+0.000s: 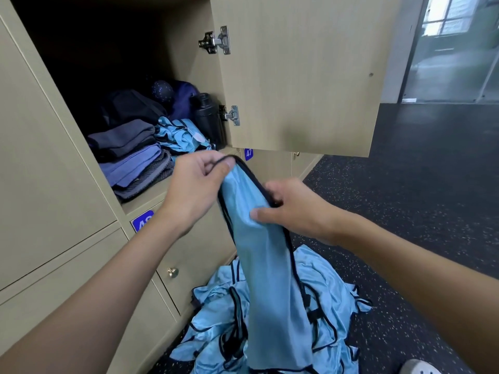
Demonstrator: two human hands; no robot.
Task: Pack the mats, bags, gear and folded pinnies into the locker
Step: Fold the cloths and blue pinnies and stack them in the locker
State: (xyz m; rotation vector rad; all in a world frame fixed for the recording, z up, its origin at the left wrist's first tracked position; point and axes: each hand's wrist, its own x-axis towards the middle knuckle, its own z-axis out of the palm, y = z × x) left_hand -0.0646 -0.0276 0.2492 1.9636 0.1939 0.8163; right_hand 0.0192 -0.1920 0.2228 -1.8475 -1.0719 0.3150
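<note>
at 5 o'clock, at the very bottom edge, the toe of a pale shoe (pixel 418 367) shows on the dark speckled floor (pixel 405 201). left of it, at 6 o'clock, a loose heap of pinnies (pixel 330 290) – light blue with black trim – lies on the floor against the foot of the lockers. one pinny (pixel 270 271) hangs down over that heap, its top held up in front of the open locker.

the right hand (pixel 294 209), at 4 o'clock just off the middle, grips the pinny's right edge, with the thumb pressed on the blue cloth and the fingers curled round the black trim behind. the left hand (pixel 197 184), at 10 o'clock from the right one, pinches the trim at the pinny's top between thumb and curled fingers. below the left wrist are a blue number tag (pixel 142 222) and a brass knob (pixel 172 272) on a shut lower door.

beyond the hands, at 10 o'clock, the locker (pixel 186 49) stands open, its door (pixel 297 76) swung out towards 1 o'clock. on its shelf, nearest the front, lies a stack of folded cloths (pixel 129 157) in grey and purple. just right of it are folded pinnies (pixel 181 136), and at the right wall a black bottle (pixel 208 117) stands upright. behind them – deep in shadow – sit a dark bag (pixel 129 106) and a navy bag (pixel 185 97). far off at 2 o'clock is a glass wall (pixel 453 49).
</note>
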